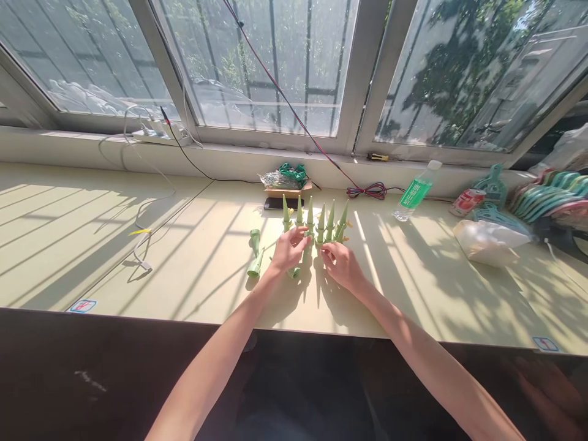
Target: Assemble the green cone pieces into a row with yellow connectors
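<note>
Several pale green pointed plastic cones (331, 222) stand upright in a row on the table, some with small yellow bits at their sides. My left hand (289, 250) is at the middle of the row, thumb and fingers closed around the lower part of one green cone (310, 213). Just to its right, my right hand (340, 263) pinches the base of the neighbouring green cone (321, 220). The fingers partly cover both bases. Left of my hands lie loose green cones (256, 263), and another green piece (294, 272) lies under my left wrist.
Behind the row are a dark phone (281, 203) and a small cardboard box (287, 192) holding wire ties. A coiled cable (367, 192), a bottle (416, 193), a can (467, 202), a plastic bag (489, 242) and hangers (551, 199) stand to the right. A white cable (142, 260) lies left.
</note>
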A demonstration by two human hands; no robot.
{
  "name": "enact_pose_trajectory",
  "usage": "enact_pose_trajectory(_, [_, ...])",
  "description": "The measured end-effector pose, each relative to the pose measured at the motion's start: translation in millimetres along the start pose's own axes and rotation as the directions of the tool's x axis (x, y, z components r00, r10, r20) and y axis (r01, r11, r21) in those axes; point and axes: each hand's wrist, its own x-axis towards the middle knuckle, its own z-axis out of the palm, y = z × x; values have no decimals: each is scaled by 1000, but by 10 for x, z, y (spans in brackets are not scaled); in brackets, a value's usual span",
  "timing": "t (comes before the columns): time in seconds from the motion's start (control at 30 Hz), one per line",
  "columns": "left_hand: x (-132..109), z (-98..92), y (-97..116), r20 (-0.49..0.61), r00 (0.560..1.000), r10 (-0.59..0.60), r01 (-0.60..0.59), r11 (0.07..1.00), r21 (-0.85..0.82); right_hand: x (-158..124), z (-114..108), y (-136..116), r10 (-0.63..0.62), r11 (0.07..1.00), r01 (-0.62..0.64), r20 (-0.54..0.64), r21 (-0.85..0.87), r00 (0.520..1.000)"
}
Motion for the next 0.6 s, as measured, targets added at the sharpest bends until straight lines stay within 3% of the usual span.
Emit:
enact_pose_trajectory(0.1, [9, -36, 45, -113, 994, 7, -13, 999, -52, 71, -11, 4, 11, 1000, -9, 92, -21, 996])
enact_pose_trajectory(0.23, [18, -66, 65, -222, 975, 9, -17, 999, -34, 193, 97, 3, -51, 996, 69, 256, -64, 965])
enact_pose_trajectory(0.4, [23, -70, 25, -267, 963, 28, -55, 994, -94, 305, 284, -51, -132, 979, 177, 347, -103, 928])
enact_pose_trajectory(0.6, [21, -58, 27, -298, 954, 23, -79, 981, -179, 393, 395, -109, -279, 952, 305, 396, -2, 875])
